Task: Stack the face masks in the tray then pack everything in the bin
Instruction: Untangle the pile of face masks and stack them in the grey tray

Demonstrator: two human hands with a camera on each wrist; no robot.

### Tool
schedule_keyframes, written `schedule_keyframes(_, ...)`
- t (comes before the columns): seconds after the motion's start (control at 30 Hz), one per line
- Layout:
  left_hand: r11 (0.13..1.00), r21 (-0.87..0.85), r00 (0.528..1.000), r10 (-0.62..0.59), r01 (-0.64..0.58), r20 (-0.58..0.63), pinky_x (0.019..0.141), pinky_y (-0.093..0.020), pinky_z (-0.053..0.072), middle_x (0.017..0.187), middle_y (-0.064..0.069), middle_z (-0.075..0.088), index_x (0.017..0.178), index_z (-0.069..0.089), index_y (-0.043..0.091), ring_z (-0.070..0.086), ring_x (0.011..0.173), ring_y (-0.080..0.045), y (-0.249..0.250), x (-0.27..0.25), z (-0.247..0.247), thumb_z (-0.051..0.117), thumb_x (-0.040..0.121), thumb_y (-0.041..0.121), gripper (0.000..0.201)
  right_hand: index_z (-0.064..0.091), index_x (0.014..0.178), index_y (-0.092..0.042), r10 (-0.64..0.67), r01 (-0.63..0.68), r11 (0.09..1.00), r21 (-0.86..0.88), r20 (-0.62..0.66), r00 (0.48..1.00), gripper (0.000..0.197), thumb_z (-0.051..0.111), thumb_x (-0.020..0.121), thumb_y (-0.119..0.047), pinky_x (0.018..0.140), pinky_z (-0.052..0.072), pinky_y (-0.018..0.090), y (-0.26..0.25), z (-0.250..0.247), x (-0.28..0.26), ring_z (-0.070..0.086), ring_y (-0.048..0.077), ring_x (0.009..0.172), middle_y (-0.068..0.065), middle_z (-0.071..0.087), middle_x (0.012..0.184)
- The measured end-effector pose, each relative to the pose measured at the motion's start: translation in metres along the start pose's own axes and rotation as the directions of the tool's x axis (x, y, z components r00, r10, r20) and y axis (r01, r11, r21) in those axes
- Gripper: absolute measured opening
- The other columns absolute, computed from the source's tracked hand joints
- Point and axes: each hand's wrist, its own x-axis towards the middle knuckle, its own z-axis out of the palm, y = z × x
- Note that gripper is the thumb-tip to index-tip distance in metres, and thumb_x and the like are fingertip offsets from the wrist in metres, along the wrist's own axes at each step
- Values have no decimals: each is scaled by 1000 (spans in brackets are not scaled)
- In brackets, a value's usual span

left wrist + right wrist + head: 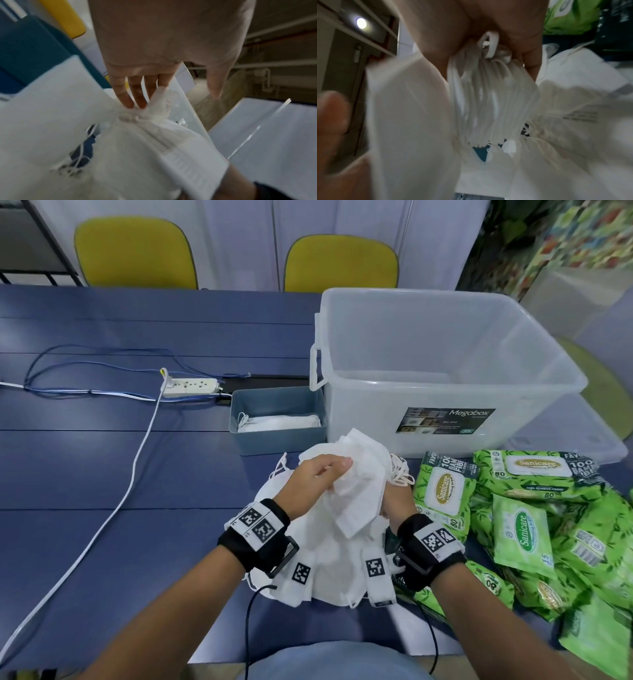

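White face masks [356,474] bunched between both hands: left grip [317,484] pinching, right grip [394,505] clutching.

Two yellow chairs [135,251] behind a blue table [85,467], white wall [239,234] beyond.

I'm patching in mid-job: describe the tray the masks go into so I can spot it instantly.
Find the big clear Megabox bin on the blue table. Pressed against its left front corner sits a small blue-grey rectangular tray, already holding a flat stack of white face masks. It is the only opaque, low container there; a white power strip lies just beyond it.
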Motion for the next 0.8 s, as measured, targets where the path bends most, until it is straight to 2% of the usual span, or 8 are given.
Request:
schedule_keyframes(0.07, 989, 150, 998, 25, -17, -51, 85, -20, 43, 110, 10, 60, 106, 62, 22, 54, 104, -11, -1, 0, 0, 69, 80, 47, 37, 59, 82, -23, 62, -63, 997, 46, 24, 998, 8, 58, 90, -24, 42, 38, 17, 1, -1, -4, 49, 17, 55, -7, 59, 61)
schedule_keyframes(0.13, 911, 410, 989, 105, -53, -105, 92, -24, 38, 113, 9, 53, 111, 55, 21, 47, 110, -12, -5, 1, 1, 79, 72, 41, 50, 64, 105, -24, 109, -120, 984, 131, 87, 990, 28, 62, 84, -43, 62, 58, 32, 1, -1, -7, 65, 21, 77, -2, 71, 90)
schedule_keyframes(0.2, 840, 541, 973, 157, -41, -171, 95, -31, 35, 115, 6, 45, 115, 47, 21, 40, 110, -15, -9, 1, 4, 83, 62, 45, 69, 62, 119, -23, 139, -171, 958, 229, 150, 979, 39, 63, 86, -43, 75, 57, 40, -2, -3, -11, 66, 24, 98, 3, 70, 110)
schedule_keyframes(0.3, 880, 475, 937, 156, 11, -311, 96, -29, 32, 122, 3, 36, 125, 35, 21, 33, 113, -14, -14, 2, 3, 87, 52, 51, 94, 59, 124, -17, 168, -239, 913, 330, 229, 959, 38, 55, 92, -38, 69, 54, 32, -8, -6, -14, 66, 24, 102, 7, 68, 116)
schedule_keyframes(0.37, 937, 347, 944, 92, 25, -318, 99, -28, 31, 129, 2, 32, 131, 29, 23, 29, 121, -12, -12, 2, 4, 89, 52, 45, 102, 58, 128, -17, 156, -252, 895, 368, 272, 950, 47, 53, 91, -45, 78, 55, 35, -11, -7, -16, 65, 24, 107, 7, 67, 119)
schedule_keyframes(0.47, 951, 296, 966, -7, 85, -258, 97, -25, 31, 132, -1, 33, 132, 30, 22, 32, 123, -14, -10, 2, 6, 87, 58, 41, 96, 56, 131, -18, 140, -269, 869, 415, 316, 938, 68, 57, 76, -59, 97, 48, 44, -13, -9, -18, 63, 25, 112, 8, 66, 121)
schedule_keyframes(0.63, 933, 336, 968, -48, 131, -245, 86, -23, 32, 123, 1, 45, 125, 42, 22, 38, 112, -10, -13, 3, 4, 81, 66, 47, 75, 59, 128, -16, 96, -249, 882, 400, 363, 927, 88, 86, 52, -53, 103, 43, 50, -12, -9, -20, 61, 28, 115, 9, 66, 121)
schedule_keyframes(0.8, 964, 256, 968, -5, 71, -250, 82, -25, 41, 113, 5, 57, 112, 50, 23, 51, 108, -13, -14, 3, -6, 81, 70, 37, 54, 56, 130, -17, 140, -268, 857, 441, 301, 943, 49, 60, 86, -40, 89, 53, 42, -13, -8, -23, 65, 25, 109, 7, 68, 119)
